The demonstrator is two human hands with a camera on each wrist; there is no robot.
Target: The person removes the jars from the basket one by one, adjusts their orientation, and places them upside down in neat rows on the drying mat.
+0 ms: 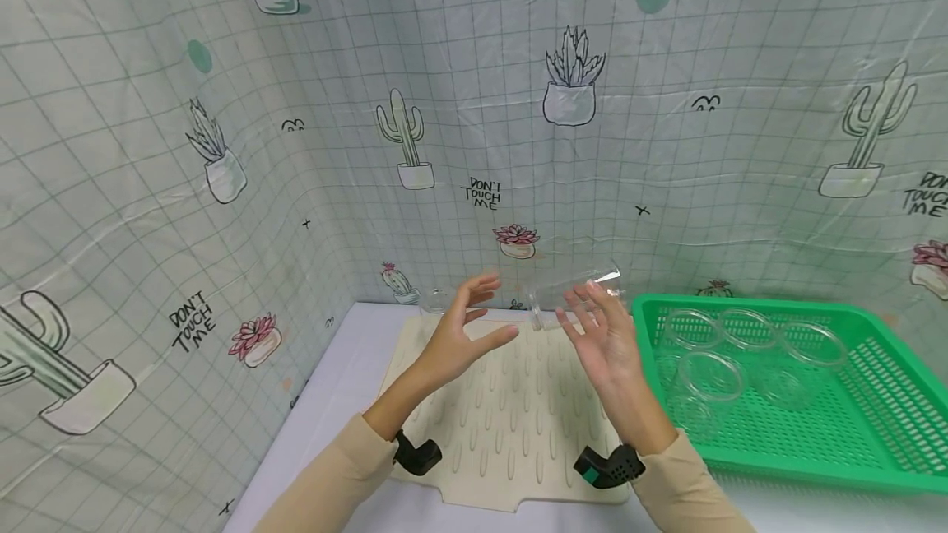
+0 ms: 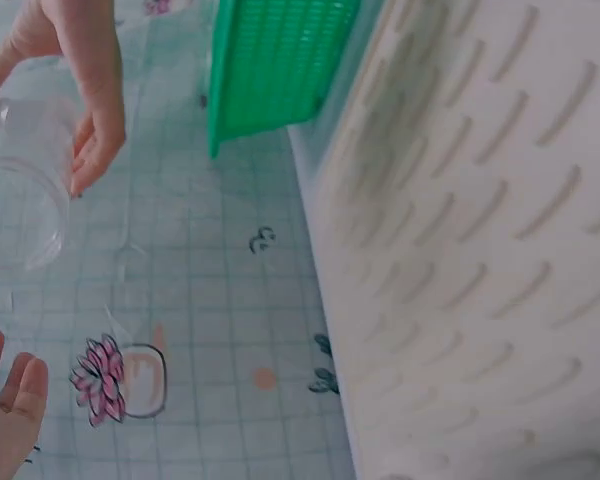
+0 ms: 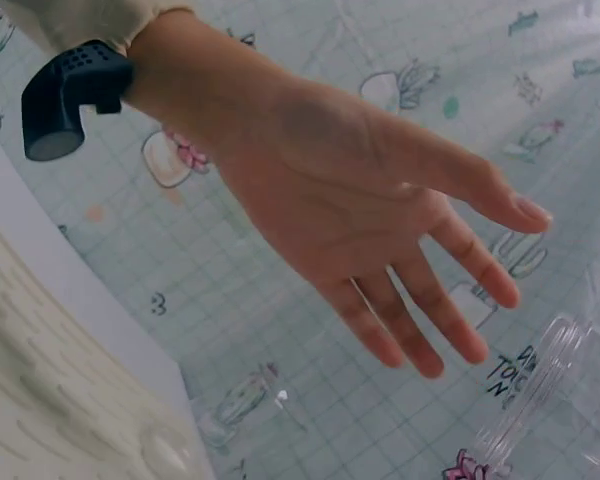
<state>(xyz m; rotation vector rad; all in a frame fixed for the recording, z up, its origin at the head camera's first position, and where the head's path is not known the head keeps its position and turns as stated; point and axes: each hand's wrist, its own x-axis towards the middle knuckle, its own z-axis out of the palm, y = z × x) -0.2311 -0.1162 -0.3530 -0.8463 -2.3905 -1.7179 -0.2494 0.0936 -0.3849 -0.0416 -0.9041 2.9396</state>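
Observation:
My right hand (image 1: 609,344) holds a clear cylindrical jar (image 1: 557,289) above the far part of the ribbed cream mat (image 1: 511,410). The jar lies on its side in the air, its open rim toward my left hand. In the left wrist view, right-hand fingers (image 2: 95,140) curl around the jar (image 2: 25,210). My left hand (image 1: 462,336) hovers to the left of the jar with nothing in it, thumb apart from the fingers. Its palm and loosely spread fingers show in the right wrist view, where ridges ring the mouth of the jar (image 3: 540,390).
A green slotted basket (image 1: 889,434) stands right of the mat, with several clear jars (image 1: 711,377) in its left part. Another clear vessel (image 1: 435,300) stands at the mat's far left corner. Behind the white table (image 1: 326,401) hangs a printed curtain (image 1: 459,138).

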